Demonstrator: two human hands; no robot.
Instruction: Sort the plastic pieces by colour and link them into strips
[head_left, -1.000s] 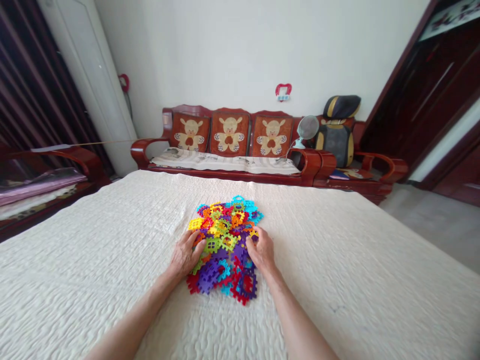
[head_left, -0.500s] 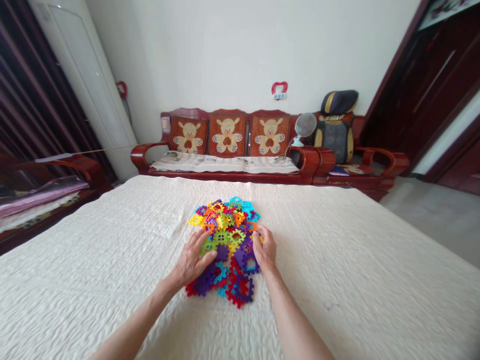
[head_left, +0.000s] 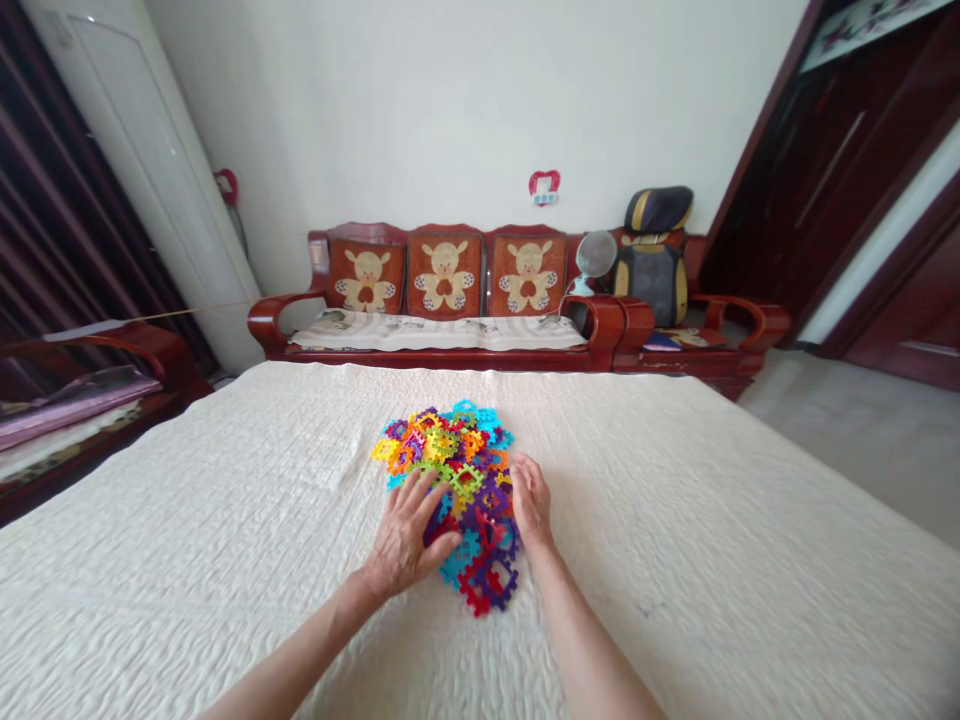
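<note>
A heap of colourful plastic interlocking tiles [head_left: 466, 482] with toothed edges lies on a cream quilted cover [head_left: 645, 470]. My left hand [head_left: 409, 530] rests against the heap's near left side, fingers spread over some tiles and hiding them. At the right edge of the heap is my right hand [head_left: 531, 500], upright on its side with the fingers together and slightly curved; it seems to hold nothing. Purple, red and blue tiles [head_left: 487, 580] make up the near end, while yellow, orange and light blue ones are at the far end.
Beyond the covered surface stands a wooden sofa [head_left: 442, 355] with bear-patterned cushions [head_left: 446, 275]. A small fan [head_left: 596, 255] and a chair with a massage cushion [head_left: 651, 280] are to its right. Another wooden seat [head_left: 150, 350] is at the left.
My left hand has moved right, pushing the near left tiles inward, so the heap's near part is narrower. My right hand stays by the right edge. The view has shifted slightly.
</note>
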